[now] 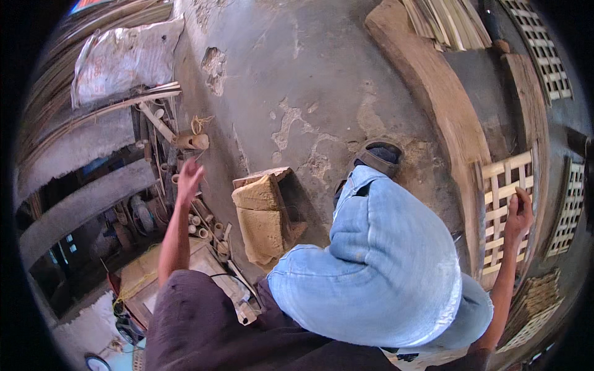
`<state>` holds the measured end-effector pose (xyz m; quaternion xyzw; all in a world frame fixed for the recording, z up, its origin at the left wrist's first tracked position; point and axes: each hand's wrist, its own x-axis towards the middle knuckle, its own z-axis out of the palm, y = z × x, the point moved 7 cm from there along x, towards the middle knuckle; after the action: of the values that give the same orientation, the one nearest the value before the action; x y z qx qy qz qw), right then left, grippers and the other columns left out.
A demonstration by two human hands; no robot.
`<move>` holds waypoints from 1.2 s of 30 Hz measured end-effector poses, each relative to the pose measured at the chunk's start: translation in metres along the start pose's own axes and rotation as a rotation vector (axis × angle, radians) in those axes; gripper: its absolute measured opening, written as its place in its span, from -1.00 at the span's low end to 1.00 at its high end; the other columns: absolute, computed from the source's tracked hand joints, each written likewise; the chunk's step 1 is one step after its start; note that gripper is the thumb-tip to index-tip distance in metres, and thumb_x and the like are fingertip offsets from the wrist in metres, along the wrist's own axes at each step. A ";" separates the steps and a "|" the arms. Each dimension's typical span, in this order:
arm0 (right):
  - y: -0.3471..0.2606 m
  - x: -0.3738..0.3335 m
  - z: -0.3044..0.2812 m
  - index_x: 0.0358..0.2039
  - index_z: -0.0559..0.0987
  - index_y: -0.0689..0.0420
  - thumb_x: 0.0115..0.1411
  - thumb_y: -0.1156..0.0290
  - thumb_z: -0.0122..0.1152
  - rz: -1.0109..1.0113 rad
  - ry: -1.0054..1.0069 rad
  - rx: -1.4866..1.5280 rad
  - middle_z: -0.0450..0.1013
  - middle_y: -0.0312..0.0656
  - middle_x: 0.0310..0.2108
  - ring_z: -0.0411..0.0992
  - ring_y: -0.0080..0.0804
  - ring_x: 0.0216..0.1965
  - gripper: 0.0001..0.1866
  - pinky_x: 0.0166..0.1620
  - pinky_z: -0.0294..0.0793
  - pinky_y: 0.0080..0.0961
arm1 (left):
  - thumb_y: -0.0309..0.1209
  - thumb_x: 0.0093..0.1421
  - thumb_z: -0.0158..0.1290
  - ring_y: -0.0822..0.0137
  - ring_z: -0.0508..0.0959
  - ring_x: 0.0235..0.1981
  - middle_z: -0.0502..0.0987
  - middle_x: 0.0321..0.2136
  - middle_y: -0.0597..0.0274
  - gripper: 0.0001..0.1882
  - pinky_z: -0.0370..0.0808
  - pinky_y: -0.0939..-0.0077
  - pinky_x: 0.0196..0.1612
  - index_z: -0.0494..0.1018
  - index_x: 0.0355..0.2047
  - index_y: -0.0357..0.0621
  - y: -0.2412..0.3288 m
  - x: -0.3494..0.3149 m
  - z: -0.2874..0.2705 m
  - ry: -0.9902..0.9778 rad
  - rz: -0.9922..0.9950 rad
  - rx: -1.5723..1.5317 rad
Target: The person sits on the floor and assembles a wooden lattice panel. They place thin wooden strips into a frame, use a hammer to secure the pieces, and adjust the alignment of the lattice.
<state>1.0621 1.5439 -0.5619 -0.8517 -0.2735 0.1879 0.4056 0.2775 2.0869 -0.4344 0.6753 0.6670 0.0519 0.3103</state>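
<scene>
My left hand [188, 180] reaches out at the left, just below a short bamboo tube [193, 142], with a narrow gap between them. Its fingers are loosely apart and I see nothing in them. At the right, my right hand [518, 216] hangs over the edge of a woven bamboo lattice panel [495, 230]. Those fingers are slightly bent and hold nothing that I can see; whether they touch the panel I cannot tell. My leg in light blue jeans [377, 260] crosses the middle, a dark sandal [382, 154] on its foot.
A low wooden seat with a yellowish pad [258, 216] stands left of my leg. A long curved plank [445, 105] lies to the right. Bamboo strips [450, 21] and another lattice panel [566, 210] are beyond it. At the left are a whitish sack [127, 59] and several bamboo tubes [203, 232].
</scene>
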 end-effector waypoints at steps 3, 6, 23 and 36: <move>-0.005 0.030 0.039 0.00 0.56 0.23 0.39 0.44 0.11 0.079 -0.092 0.109 0.53 -0.21 -0.11 0.42 -0.50 -0.13 -0.76 -0.01 0.42 -0.54 | 0.04 0.26 0.03 0.19 0.37 0.17 0.34 0.19 0.15 -0.27 0.31 0.26 0.20 0.20 0.31 -0.11 -0.199 -0.147 0.009 -0.233 -0.672 0.059; -0.010 0.032 0.042 -0.04 0.57 0.25 0.36 0.44 0.17 0.067 -0.110 0.027 0.53 -0.24 -0.13 0.43 -0.52 -0.10 -0.77 -0.01 0.44 -0.53 | 0.23 0.29 -0.06 0.13 0.31 0.28 0.28 0.32 0.16 -0.15 0.21 0.20 0.29 0.13 0.40 -0.05 -0.213 -0.221 0.141 -0.388 -0.852 -0.220; 0.001 0.047 0.059 -0.12 0.57 0.18 0.37 0.31 0.17 -0.007 -0.224 0.305 0.34 -0.42 -0.42 0.24 -0.68 -0.41 -0.79 -0.33 0.28 -0.66 | 0.20 0.26 0.03 0.25 0.42 0.17 0.42 0.20 0.19 -0.19 0.34 0.26 0.21 0.27 0.31 -0.13 -0.125 -0.168 0.216 -0.428 -0.611 -0.604; 0.025 -0.033 0.073 -0.14 0.54 0.24 0.37 0.36 0.15 -0.086 -0.114 0.140 0.38 -0.36 -0.36 0.27 -0.64 -0.36 -0.80 -0.27 0.31 -0.64 | 0.07 0.25 0.11 0.23 0.61 -0.11 0.60 -0.08 0.09 -0.35 0.53 0.30 -0.04 0.49 0.07 -0.27 -0.115 -0.173 0.067 -0.137 -0.502 -0.472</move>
<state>1.0049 1.5537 -0.6220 -0.7967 -0.3185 0.2371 0.4556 0.1921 1.8925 -0.4853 0.4016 0.7596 0.0813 0.5051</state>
